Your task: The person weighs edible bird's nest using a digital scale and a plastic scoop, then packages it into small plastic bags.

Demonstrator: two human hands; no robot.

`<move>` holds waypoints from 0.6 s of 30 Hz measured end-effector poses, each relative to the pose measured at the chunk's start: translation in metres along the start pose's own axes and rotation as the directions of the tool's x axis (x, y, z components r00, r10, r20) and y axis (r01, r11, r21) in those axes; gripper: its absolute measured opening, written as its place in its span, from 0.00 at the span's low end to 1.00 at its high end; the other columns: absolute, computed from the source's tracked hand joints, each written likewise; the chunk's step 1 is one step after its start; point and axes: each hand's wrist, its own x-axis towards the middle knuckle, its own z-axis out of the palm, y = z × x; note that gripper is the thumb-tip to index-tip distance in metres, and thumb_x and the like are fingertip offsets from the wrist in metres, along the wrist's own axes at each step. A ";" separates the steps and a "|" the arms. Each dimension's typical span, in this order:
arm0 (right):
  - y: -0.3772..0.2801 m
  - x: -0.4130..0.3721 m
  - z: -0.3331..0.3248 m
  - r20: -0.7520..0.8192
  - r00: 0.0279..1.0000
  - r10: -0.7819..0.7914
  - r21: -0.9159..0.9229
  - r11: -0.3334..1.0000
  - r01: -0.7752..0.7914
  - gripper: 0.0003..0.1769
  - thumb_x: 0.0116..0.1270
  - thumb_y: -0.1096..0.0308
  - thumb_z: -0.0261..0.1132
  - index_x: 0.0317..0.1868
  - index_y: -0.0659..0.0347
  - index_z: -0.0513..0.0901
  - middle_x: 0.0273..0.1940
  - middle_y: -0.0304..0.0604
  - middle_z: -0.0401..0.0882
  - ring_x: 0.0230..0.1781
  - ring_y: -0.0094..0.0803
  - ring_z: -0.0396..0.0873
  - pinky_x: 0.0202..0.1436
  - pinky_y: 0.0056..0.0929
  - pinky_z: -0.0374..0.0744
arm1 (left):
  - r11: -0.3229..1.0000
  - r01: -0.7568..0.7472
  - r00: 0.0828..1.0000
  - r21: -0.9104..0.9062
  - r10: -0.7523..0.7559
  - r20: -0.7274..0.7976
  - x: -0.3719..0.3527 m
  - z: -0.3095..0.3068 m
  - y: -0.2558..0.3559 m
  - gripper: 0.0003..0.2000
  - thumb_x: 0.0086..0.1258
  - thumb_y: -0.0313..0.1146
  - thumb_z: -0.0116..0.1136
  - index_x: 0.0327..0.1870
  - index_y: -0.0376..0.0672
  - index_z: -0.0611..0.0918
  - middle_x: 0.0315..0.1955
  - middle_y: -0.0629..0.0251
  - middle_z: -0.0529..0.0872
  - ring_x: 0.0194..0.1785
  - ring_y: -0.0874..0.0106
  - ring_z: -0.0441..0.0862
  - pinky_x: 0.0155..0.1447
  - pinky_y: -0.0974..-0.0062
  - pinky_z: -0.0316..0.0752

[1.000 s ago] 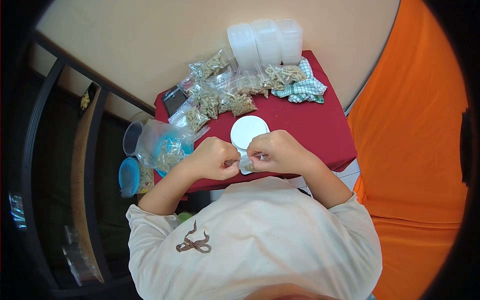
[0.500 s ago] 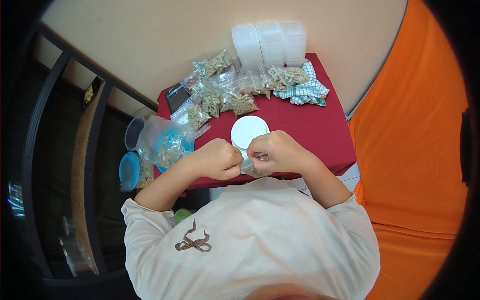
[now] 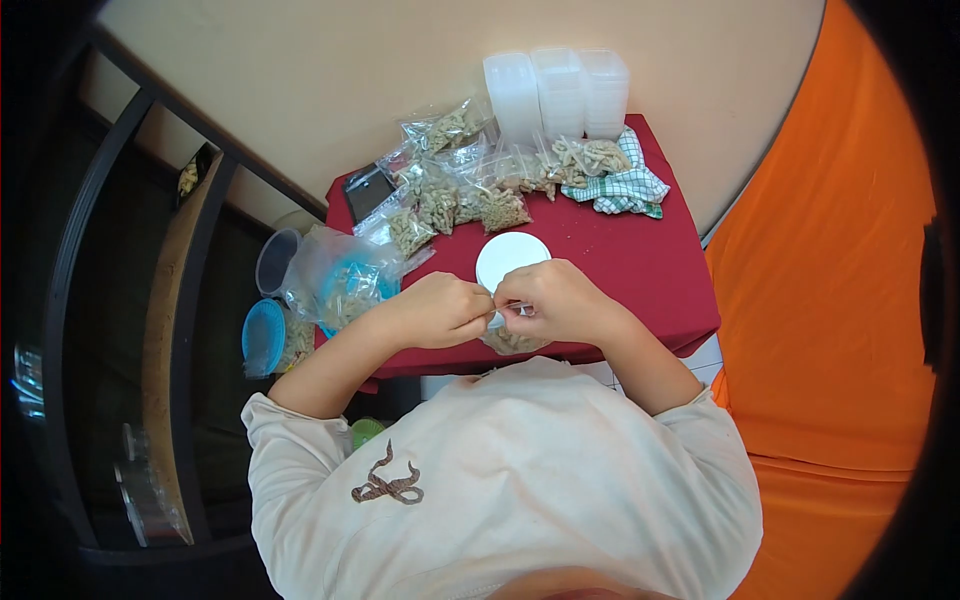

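The mouth of a small filled bag (image 3: 514, 341) is pinched in the narrow grip of the left hand (image 3: 445, 310) and the right hand (image 3: 560, 300), at the desk's near edge. At 12 o'clock from it, a white round plate (image 3: 511, 257) is partly covered by the right hand. The way at 11 o'clock is crowded by filled clear bags (image 3: 437, 208), with a dark flat object (image 3: 368, 192) beside them. Stacked clear tubs (image 3: 558, 95) are seen beyond, towards 12, and a checked cloth (image 3: 632, 192) is bunched at 1. At 10 are placed a large clear bag (image 3: 322, 262), a blue basin (image 3: 357, 277) and a grey container (image 3: 276, 262). The desk (image 3: 630, 265) is covered in red cloth, backed by a beige wall (image 3: 380, 70), and flanked by orange fabric (image 3: 830, 300) at 3 and a dark frame (image 3: 75, 270) at 9.
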 end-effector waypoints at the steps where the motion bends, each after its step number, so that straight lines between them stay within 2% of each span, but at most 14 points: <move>1: -0.001 0.001 0.002 -0.008 1.000 0.004 -0.011 1.000 -0.004 0.04 0.46 0.71 0.63 0.25 0.61 0.80 0.23 0.42 0.78 0.22 0.37 0.76 0.24 0.30 0.74 | 1.000 0.000 1.000 0.003 0.000 -0.002 -0.002 -0.001 0.000 0.10 0.58 0.35 0.47 0.25 0.37 0.77 0.19 0.58 0.78 0.23 0.56 0.76 0.29 0.61 0.70; 4: -0.005 0.005 0.009 -0.054 0.998 -0.019 -0.026 1.000 0.017 0.04 0.46 0.70 0.63 0.24 0.60 0.79 0.23 0.41 0.77 0.22 0.37 0.76 0.24 0.31 0.73 | 0.999 0.010 0.999 0.036 -0.009 -0.042 -0.007 -0.004 0.001 0.11 0.57 0.35 0.48 0.24 0.38 0.78 0.19 0.58 0.78 0.23 0.57 0.76 0.29 0.61 0.71; 6: -0.009 0.009 0.016 -0.070 0.997 -0.020 -0.074 0.997 0.015 0.04 0.46 0.70 0.63 0.24 0.60 0.79 0.22 0.41 0.77 0.22 0.37 0.76 0.24 0.31 0.73 | 0.994 0.037 0.999 0.103 -0.041 0.034 -0.010 -0.007 0.000 0.11 0.57 0.36 0.48 0.22 0.38 0.78 0.19 0.57 0.78 0.24 0.56 0.77 0.30 0.61 0.71; 9: -0.009 0.012 0.023 -0.099 0.995 -0.030 -0.117 0.993 0.019 0.04 0.46 0.69 0.63 0.24 0.60 0.79 0.22 0.40 0.77 0.22 0.37 0.76 0.24 0.32 0.73 | 0.989 0.061 0.998 0.132 -0.065 0.024 -0.014 -0.012 0.001 0.12 0.58 0.37 0.48 0.21 0.38 0.78 0.20 0.57 0.78 0.24 0.57 0.77 0.30 0.61 0.71; 13: -0.013 0.015 0.018 -0.144 0.989 -0.030 -0.081 0.997 0.018 0.04 0.47 0.69 0.64 0.24 0.59 0.79 0.23 0.39 0.78 0.23 0.36 0.76 0.24 0.31 0.73 | 0.989 0.033 0.999 0.144 -0.037 0.021 -0.020 -0.022 -0.002 0.12 0.58 0.37 0.49 0.21 0.38 0.78 0.20 0.57 0.78 0.24 0.57 0.77 0.30 0.61 0.71; 16: -0.012 0.012 0.013 -0.207 0.975 -0.080 -0.141 0.989 0.051 0.03 0.47 0.70 0.64 0.25 0.58 0.80 0.22 0.39 0.78 0.23 0.34 0.76 0.23 0.31 0.72 | 0.987 0.023 0.999 0.162 -0.030 0.037 -0.025 -0.029 -0.001 0.11 0.57 0.36 0.50 0.23 0.39 0.78 0.20 0.57 0.78 0.24 0.57 0.78 0.30 0.61 0.72; 18: -0.014 0.010 0.007 -0.195 0.978 -0.075 -0.184 0.982 0.038 0.03 0.47 0.71 0.64 0.25 0.58 0.80 0.22 0.39 0.78 0.23 0.33 0.76 0.23 0.31 0.72 | 0.985 0.010 1.000 0.172 -0.013 0.016 -0.027 -0.030 -0.003 0.09 0.56 0.36 0.51 0.25 0.39 0.78 0.21 0.58 0.78 0.24 0.58 0.78 0.30 0.62 0.72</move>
